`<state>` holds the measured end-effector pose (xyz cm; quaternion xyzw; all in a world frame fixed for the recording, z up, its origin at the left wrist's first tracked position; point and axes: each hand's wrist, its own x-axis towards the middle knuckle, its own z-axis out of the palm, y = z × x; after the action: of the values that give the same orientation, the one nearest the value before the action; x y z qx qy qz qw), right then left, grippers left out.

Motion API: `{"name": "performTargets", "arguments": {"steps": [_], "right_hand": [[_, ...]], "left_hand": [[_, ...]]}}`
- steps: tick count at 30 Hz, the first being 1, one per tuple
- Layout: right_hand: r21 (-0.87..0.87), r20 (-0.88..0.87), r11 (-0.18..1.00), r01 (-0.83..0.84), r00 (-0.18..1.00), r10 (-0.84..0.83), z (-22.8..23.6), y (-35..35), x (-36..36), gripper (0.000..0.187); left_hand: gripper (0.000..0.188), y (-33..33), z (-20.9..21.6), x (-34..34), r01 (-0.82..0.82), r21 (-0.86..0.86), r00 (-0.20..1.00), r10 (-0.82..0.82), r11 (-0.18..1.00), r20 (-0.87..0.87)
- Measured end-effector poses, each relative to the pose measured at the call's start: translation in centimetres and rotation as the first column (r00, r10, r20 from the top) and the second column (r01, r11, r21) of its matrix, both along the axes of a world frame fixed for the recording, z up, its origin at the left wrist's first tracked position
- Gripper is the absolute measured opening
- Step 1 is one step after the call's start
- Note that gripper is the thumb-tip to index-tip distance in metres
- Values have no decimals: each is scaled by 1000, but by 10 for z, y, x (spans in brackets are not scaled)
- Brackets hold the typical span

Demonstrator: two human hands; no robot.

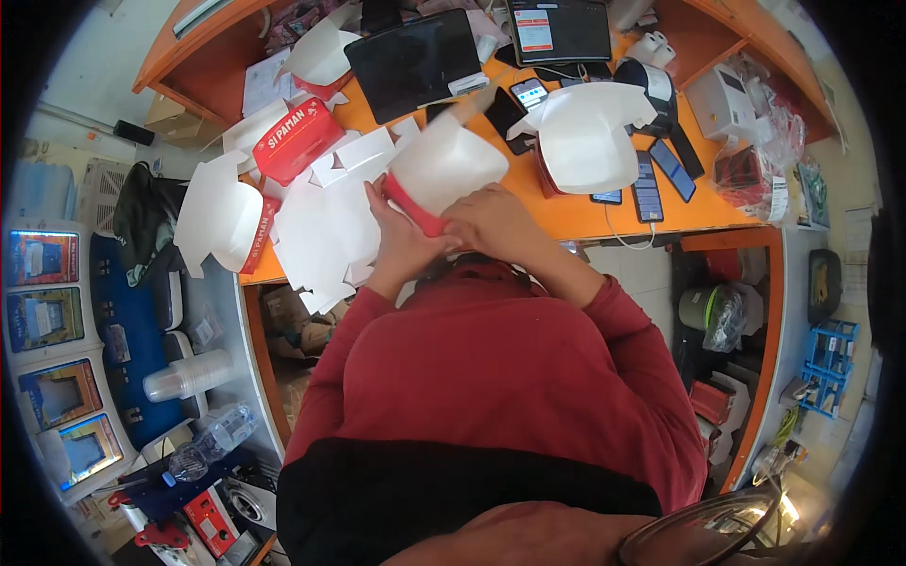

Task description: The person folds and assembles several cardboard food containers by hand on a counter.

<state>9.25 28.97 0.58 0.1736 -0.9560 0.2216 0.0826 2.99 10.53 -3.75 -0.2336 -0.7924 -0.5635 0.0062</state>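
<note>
Close to my body, over the desk's front edge, a red-and-white cardboard food box is held between both hands, its white inside facing up. My left hand wraps the red left and lower side, thumb up along the edge. My right hand closes on the box's lower right side, its fingers bent and partly hidden. Flat white box blanks lie beside my left hand. Left of them are a partly folded box and a red box panel. Another open box stands to the right.
The orange desk carries a dark tablet, a lit screen at the back, and several phones with a white cable. One more box sits at the back left. Plastic cups and a bottle are at lower left.
</note>
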Motion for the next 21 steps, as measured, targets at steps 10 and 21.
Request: {"name": "performTargets", "arguments": {"steps": [10,21], "right_hand": [[298,-111,933,199,979,-173,-61,48,-46,19],[-216,-46,915,340,933,-357,-28,5,-30,28]], "left_hand": [[46,-67,-37,-15,296,-619,937,-346,727,41],[23,-81,-36,-55,461,-392,874,-329,796,358]]}}
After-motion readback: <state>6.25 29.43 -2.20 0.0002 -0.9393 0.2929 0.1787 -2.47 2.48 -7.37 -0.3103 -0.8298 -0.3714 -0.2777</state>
